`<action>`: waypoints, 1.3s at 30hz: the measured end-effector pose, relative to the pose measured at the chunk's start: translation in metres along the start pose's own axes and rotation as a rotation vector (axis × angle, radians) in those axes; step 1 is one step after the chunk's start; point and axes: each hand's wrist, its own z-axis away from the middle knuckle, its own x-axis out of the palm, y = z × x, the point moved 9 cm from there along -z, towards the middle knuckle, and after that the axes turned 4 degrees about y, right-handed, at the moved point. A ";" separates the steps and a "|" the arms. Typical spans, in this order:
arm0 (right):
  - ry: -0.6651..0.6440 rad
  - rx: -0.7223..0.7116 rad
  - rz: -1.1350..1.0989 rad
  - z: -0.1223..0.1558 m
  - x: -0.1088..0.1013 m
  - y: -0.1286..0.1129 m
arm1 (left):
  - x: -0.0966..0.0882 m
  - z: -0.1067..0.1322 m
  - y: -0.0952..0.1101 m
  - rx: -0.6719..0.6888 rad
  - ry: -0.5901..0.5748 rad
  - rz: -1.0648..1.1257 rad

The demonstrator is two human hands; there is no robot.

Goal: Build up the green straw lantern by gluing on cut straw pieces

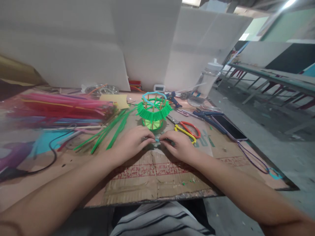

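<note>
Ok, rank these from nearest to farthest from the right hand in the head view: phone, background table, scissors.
1. Scissors: just beyond the right hand, red and yellow handles.
2. Phone: farther to the right, lying screen up.
3. Background table: far off, upper right.

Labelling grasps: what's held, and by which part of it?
A small bluish piece, pinched at opposite ends by the left hand and right hand; too small to identify.
</note>
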 end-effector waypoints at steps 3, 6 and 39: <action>-0.004 0.004 0.016 -0.001 0.000 0.000 | -0.002 0.000 -0.002 -0.023 0.017 0.004; 0.015 0.046 0.028 -0.001 -0.003 0.003 | -0.001 0.000 0.000 -0.022 0.007 0.015; -0.005 0.156 0.060 -0.001 -0.002 0.026 | 0.011 0.002 -0.019 -0.153 -0.123 -0.200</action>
